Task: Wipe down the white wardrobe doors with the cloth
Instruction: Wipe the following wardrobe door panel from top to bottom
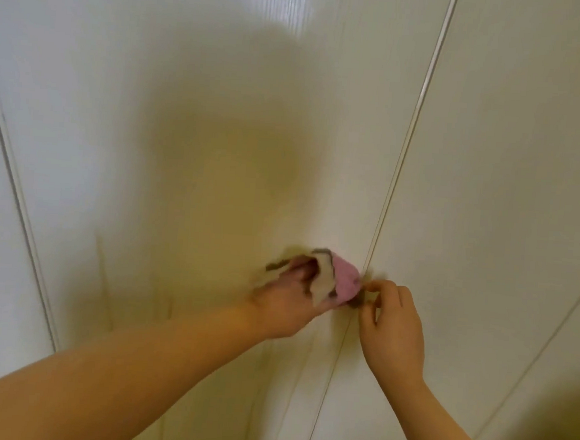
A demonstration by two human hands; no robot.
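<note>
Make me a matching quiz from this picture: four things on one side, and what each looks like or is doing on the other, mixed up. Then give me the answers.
Things:
1. left hand
2. right hand
3. cloth
4. door gap

Descriptions:
A. pink and beige, bunched up
B. thin line running up between the wardrobe doors
C. grips the cloth
D. fingers curled, just right of the cloth

Pairs: 1-C, 2-D, 3-A, 4-B
</note>
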